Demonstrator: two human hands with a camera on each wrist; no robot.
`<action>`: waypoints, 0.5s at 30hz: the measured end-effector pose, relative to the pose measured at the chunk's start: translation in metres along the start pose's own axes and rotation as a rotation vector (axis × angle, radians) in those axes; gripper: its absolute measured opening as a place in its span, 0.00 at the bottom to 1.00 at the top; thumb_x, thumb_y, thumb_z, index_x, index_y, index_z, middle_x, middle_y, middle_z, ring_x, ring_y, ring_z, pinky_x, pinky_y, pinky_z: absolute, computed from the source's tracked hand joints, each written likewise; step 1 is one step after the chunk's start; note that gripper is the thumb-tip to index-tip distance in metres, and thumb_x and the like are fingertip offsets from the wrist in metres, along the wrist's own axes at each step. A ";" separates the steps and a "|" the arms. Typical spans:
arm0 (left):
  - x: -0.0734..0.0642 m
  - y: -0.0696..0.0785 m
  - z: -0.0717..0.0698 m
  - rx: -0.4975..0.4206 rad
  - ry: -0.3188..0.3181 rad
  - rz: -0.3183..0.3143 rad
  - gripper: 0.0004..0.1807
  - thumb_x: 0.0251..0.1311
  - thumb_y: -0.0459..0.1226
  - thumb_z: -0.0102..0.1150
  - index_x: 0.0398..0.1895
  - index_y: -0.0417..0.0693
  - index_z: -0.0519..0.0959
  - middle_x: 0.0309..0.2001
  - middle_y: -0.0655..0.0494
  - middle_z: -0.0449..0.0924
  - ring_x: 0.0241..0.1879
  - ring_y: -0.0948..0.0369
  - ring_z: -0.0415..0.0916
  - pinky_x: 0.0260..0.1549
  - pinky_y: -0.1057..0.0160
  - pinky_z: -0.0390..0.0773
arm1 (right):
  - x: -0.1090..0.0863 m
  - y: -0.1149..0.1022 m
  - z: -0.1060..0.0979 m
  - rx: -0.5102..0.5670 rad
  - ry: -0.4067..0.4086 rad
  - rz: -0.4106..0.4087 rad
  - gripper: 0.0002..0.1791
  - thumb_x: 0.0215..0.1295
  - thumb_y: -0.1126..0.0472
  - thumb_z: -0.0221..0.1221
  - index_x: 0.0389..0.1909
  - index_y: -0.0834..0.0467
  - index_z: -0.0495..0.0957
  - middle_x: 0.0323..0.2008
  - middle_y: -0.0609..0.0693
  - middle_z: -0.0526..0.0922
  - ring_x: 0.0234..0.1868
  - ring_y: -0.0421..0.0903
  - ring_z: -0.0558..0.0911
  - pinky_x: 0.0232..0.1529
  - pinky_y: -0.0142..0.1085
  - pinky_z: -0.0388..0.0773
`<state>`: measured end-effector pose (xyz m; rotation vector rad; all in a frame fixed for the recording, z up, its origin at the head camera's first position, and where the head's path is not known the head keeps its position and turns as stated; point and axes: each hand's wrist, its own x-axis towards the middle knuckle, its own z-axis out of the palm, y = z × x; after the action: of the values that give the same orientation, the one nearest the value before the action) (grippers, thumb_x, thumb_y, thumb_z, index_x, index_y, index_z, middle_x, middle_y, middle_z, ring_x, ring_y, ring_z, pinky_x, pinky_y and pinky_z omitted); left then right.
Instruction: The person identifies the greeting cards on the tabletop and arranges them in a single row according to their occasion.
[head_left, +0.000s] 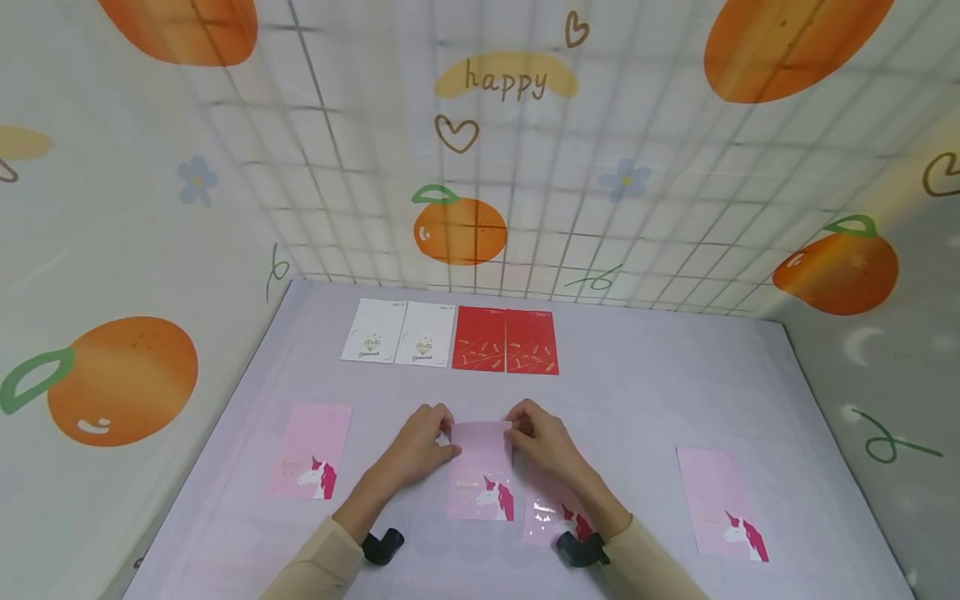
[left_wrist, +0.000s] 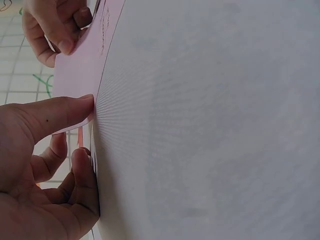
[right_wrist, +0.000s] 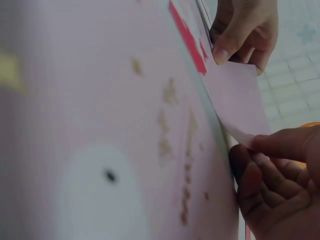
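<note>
The left hand (head_left: 422, 443) and right hand (head_left: 546, 440) pinch the upper corners of a pink unicorn card (head_left: 480, 467), its top raised off the desk (head_left: 630, 392). From it, red cards (head_left: 517, 342) lie at 12 o'clock, white cards (head_left: 414, 335) at 11, and other pink cards (head_left: 310, 446) at 9, 3 and, partly hidden by the right forearm (head_left: 600, 498), 4.

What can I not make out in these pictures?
Head view: part of one pink card, hidden by the right arm.
Head view: top print on white cards, too small.
Left wrist view: end of held card, cut off by top edge.
Right wrist view: foreground gold lettering, blurred.
</note>
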<state>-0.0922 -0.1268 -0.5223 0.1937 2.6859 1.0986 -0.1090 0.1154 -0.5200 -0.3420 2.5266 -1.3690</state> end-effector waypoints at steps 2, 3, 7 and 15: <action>0.000 0.001 0.000 -0.001 0.002 -0.001 0.16 0.55 0.36 0.73 0.41 0.49 0.74 0.38 0.55 0.71 0.38 0.59 0.69 0.37 0.61 0.77 | 0.000 -0.001 0.001 0.004 0.001 0.009 0.10 0.67 0.63 0.64 0.45 0.55 0.74 0.34 0.44 0.80 0.34 0.44 0.78 0.37 0.34 0.79; 0.000 0.001 0.000 -0.002 0.003 -0.001 0.16 0.55 0.36 0.73 0.41 0.49 0.74 0.38 0.55 0.71 0.38 0.59 0.69 0.37 0.61 0.77 | 0.000 -0.001 0.001 0.006 0.001 0.012 0.10 0.67 0.63 0.64 0.45 0.55 0.74 0.33 0.44 0.79 0.34 0.44 0.78 0.36 0.34 0.79; -0.001 0.002 0.000 -0.004 0.004 0.000 0.16 0.55 0.36 0.73 0.42 0.49 0.74 0.39 0.55 0.72 0.38 0.59 0.70 0.38 0.61 0.77 | 0.000 0.000 0.001 0.027 -0.001 0.015 0.09 0.68 0.63 0.63 0.45 0.56 0.74 0.33 0.45 0.79 0.33 0.45 0.78 0.34 0.33 0.79; -0.001 0.002 -0.001 -0.012 0.009 0.000 0.16 0.55 0.36 0.74 0.41 0.48 0.75 0.39 0.55 0.72 0.39 0.58 0.70 0.37 0.60 0.77 | 0.000 0.000 0.001 0.073 -0.014 0.022 0.09 0.68 0.64 0.63 0.45 0.56 0.74 0.35 0.47 0.79 0.31 0.45 0.79 0.31 0.34 0.80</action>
<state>-0.0914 -0.1265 -0.5203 0.1867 2.6865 1.1179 -0.1089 0.1146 -0.5205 -0.3074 2.4549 -1.4412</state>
